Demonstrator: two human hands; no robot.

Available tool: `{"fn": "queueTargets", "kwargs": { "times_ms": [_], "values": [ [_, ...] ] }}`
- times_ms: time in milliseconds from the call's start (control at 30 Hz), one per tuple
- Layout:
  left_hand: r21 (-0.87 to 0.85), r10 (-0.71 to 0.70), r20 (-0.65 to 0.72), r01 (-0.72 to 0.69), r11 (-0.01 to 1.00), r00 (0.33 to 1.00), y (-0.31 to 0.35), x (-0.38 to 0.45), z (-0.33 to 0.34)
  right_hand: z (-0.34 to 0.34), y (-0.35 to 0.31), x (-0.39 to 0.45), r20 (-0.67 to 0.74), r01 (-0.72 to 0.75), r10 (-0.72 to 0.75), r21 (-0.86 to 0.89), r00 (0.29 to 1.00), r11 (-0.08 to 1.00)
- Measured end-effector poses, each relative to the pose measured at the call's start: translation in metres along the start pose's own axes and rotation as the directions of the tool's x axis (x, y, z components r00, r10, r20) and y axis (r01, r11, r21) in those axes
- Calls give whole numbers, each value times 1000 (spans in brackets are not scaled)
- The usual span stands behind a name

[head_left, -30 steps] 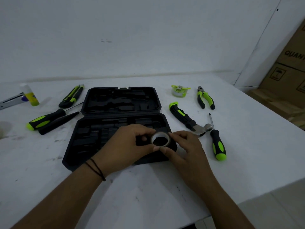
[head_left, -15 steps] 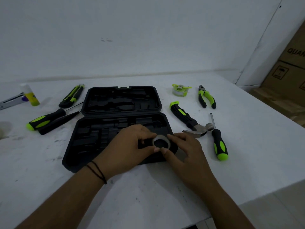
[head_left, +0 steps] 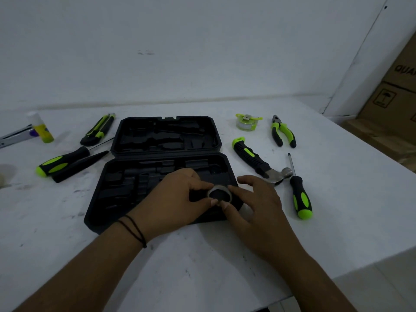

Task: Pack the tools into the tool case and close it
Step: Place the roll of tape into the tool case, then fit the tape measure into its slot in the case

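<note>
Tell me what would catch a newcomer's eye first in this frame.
The open black moulded plastic tool case lies mid-table, its slots seemingly empty. Over its near right corner, the left hand and right hand together pinch a grey roll of tape. Bright green-and-black tools ring the case: a claw hammer, pliers and a screwdriver on the right.

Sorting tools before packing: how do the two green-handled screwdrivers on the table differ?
The left screwdriver lies nearly sideways beside the tool case, its handle pointing left; the right screwdriver lies lengthwise beside the hammer, its handle pointing toward the person. Both have black-and-green handles and lie outside the case.
</note>
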State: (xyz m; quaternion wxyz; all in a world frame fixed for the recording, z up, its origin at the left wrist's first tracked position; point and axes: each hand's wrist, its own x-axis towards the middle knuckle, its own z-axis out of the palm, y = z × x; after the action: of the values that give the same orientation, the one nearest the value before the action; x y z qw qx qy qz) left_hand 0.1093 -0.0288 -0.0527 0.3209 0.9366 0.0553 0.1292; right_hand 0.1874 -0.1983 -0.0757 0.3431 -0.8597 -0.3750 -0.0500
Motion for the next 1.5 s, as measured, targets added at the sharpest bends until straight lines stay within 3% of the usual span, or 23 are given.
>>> {"fn": "queueTargets", "kwargs": {
  "times_ms": [100,267,367,667,867,1000,1133,1233,1500],
  "values": [
    [-5,-18,18,18,1000,1000,2,1,-2,1,0,-2,-42,77,-84,-152,996,985],
    [59,-25,68,21,998,997,8,5,-5,-1,0,0,-56,89,-105,-239,993,967],
    [134,-19,94,6,991,995,10,7,-7,-1,-1,3,-28,77,-86,-239,996,968],
    [68,60,26,-62,996,998,3,5,-9,3,-6,5,-4,-44,44,-95,999,995],
    [167,60,50,-67,984,997,0,5,-3,3,-10,3,-64,-26,13,-217,998,976],
    [169,65,58,-74,983,996,-1,5,-5,-2,-11,4,-23,-23,19,-230,1000,973],
    [83,71,-41,-67,994,997,-2,6,-6,-9,-13,8,49,-51,58,-133,997,990],
    [68,52,-158,-42,997,986,-1,10,-8,-18,-14,12,-5,-29,28,-49,1000,998],
    [71,27,-282,-7,997,959,-2,27,-15,-38,-9,46,12,-132,133,-56,991,990]
  ]
}}
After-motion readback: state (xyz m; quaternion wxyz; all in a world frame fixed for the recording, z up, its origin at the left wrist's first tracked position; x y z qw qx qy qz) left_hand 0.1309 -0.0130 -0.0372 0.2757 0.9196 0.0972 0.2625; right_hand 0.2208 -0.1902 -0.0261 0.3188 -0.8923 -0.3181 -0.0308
